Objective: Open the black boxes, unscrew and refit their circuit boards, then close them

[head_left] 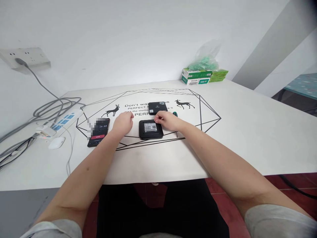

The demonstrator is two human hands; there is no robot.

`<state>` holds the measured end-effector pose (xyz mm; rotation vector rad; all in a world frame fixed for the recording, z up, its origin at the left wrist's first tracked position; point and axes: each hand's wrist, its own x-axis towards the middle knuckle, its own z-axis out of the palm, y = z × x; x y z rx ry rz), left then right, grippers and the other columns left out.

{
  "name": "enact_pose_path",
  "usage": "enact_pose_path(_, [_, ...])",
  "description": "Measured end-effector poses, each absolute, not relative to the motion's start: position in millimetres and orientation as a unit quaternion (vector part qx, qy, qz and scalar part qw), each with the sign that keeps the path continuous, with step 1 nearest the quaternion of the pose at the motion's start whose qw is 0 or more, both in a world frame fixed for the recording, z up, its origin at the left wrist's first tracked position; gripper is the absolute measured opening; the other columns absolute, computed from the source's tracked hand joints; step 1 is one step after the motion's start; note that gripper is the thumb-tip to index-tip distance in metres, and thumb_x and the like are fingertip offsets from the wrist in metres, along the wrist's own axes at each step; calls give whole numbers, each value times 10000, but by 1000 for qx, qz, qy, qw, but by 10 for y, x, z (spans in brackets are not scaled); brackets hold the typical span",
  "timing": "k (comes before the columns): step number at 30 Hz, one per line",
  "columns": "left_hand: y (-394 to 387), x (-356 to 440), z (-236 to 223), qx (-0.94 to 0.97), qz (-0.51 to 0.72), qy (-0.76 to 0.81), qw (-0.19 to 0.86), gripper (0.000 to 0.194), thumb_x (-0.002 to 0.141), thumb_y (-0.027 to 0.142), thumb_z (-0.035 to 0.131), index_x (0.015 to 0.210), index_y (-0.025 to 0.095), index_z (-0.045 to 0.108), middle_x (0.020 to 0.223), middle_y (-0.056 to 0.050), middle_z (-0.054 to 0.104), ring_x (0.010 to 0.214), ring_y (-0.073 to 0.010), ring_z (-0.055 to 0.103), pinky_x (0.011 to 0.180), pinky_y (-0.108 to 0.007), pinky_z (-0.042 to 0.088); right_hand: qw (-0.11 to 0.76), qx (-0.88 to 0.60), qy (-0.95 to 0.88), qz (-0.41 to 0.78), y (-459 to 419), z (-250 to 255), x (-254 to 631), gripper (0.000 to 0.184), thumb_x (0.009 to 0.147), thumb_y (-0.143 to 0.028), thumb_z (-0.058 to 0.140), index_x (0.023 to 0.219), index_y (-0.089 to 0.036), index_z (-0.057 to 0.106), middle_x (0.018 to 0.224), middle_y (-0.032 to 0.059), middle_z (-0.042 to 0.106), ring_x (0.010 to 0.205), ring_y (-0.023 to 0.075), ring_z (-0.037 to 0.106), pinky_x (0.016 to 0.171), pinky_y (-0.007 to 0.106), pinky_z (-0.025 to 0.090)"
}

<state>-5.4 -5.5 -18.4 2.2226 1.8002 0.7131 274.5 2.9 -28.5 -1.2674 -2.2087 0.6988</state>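
Note:
A flat black square device (151, 136) lies on the table with a white printed label (150, 128) facing up. At its upper right corner, the thumb and fingers of my right hand (168, 120) are pinched together; anything between them is too small to make out. My left hand (123, 123) rests loosely closed on the table left of the device, apart from it, and no object shows in it. Behind the device lies a second black square piece (158, 108) with small stickers. A screwdriver with a green and black handle (175, 114) lies partly under my right hand.
A phone (99, 132) with a lit screen lies beside my left forearm. Further left are a power strip (63, 121), a white earbud case (56, 142) and coiled grey cables (56, 102). Green and white boxes (196, 75) under a plastic bag (205, 58) stand at the back wall.

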Motion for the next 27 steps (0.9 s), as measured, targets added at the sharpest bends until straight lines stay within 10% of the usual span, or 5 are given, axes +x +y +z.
enact_pose_path(14, [-7, -103, -273, 757, 100, 645, 41, 410, 1029, 90, 489, 1358, 159, 724, 1337, -158, 762, 1241, -310, 724, 1064, -404, 572, 236, -393, -850, 259, 69, -303, 2809, 105, 920, -201, 624, 879, -204, 721, 1050, 84, 743, 942, 220, 684, 937, 400, 554])
enact_pose_path(27, [11, -28, -314, 744, 76, 664, 5, 271, 1095, 276, 541, 1123, 185, 795, 1215, -157, 745, 1109, -326, 725, 969, -426, 586, 241, -465, -824, 217, 5, -178, 2825, 307, 1052, -404, 550, 1087, -204, 780, 1178, 133, 797, 1048, 282, 713, 996, 471, 573])
